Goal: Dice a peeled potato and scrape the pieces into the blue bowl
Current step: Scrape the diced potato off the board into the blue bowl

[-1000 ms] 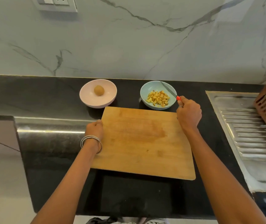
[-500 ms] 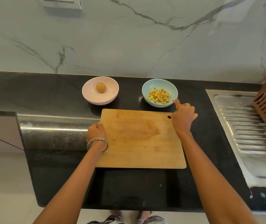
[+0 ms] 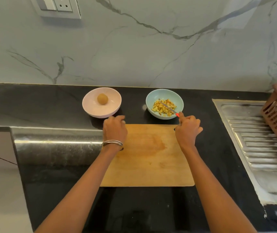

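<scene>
Two hands work at the cutting board [image 3: 147, 155]. Right hand [image 3: 187, 127] fingers grasp the knife [image 3: 168, 108], blade over diced potato [image 3: 163, 108] inside the blue bowl [image 3: 151, 100] beyond the board. Left hand [image 3: 115, 129], fingers loosely curled, holds nothing at the board's far-left corner.

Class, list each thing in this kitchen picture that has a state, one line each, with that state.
Blue bowl: upright, holding diced potato pieces.
Pink bowl: upright, holding one whole round potato.
Cutting board: flat, bare, stained.
Knife: held, blade over the blue bowl.
Right hand: grips the knife.
Left hand: loosely curled near the pink bowl, holding nothing.
</scene>
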